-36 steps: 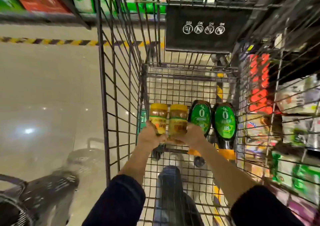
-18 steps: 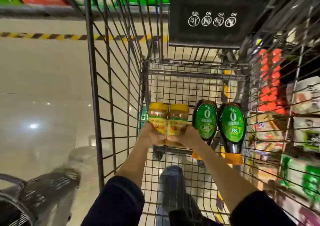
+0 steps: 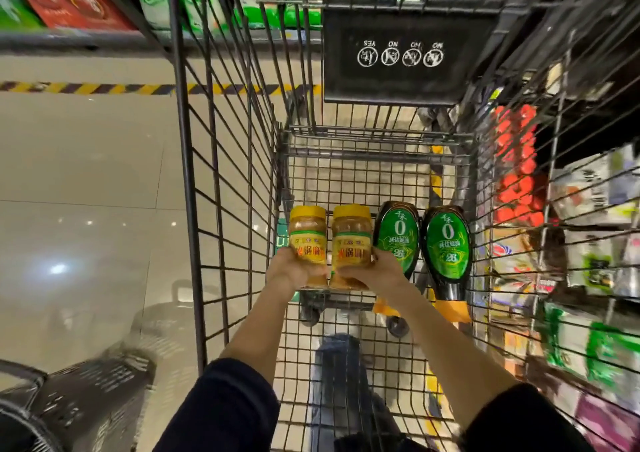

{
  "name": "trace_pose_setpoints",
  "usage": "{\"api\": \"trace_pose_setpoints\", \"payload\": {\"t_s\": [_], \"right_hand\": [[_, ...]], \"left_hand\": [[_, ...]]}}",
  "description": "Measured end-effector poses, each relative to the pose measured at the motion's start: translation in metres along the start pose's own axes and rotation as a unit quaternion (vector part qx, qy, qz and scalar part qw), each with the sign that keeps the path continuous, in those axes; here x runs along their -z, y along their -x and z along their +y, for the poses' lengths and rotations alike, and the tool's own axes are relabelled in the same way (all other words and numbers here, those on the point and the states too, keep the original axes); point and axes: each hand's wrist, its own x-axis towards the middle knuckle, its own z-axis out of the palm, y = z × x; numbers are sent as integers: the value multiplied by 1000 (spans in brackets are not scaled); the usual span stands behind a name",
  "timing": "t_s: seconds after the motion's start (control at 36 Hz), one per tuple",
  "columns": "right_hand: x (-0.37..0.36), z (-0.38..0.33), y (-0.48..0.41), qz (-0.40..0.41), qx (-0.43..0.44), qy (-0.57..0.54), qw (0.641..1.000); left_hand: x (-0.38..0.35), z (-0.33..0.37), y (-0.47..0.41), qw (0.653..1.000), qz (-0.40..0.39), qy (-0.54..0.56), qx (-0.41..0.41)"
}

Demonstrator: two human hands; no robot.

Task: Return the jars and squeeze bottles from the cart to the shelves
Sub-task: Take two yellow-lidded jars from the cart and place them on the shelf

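Observation:
Both my arms reach down into a wire shopping cart [image 3: 214,188]. My left hand [image 3: 294,271] is shut on the left yellow-lidded jar [image 3: 307,240] with an orange label. My right hand [image 3: 377,273] is shut on the right jar [image 3: 351,240], which touches the first. Beside them on the cart floor lie two dark squeeze bottles with green labels and orange caps toward me: the left bottle [image 3: 396,236] right by my right hand, the right bottle [image 3: 447,247] against the cart's right wall.
A black child-seat flap [image 3: 405,49] with white icons hangs at the cart's far end. Shelves of packaged goods [image 3: 588,229] line the right side behind the wire. A tiled floor with a yellow-black stripe [image 3: 86,87] is on the left. A grey basket [image 3: 79,399] sits lower left.
Both hands have closed more firmly around the two jars and lifted them slightly. The squeeze bottles have not moved.

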Motion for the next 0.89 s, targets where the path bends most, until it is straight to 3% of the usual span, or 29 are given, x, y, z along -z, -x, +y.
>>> {"api": "trace_pose_setpoints", "payload": {"t_s": [0.14,0.22,0.39,0.69,0.89], "right_hand": [[25,-13,29,-26,43,-45,998],[46,-21,55,-44,81,-64,994],[84,-34,112,1,130,-105,986],[151,-43,264,66,303,-131,942],[183,-38,380,145,407,-134,892]], "left_hand": [[3,14,33,997,-29,65,-20],[7,27,68,997,-22,46,-66],[11,47,134,982,-3,-2,-188],[27,81,289,924,22,-12,-382],[28,92,390,861,51,-25,-505]]}}
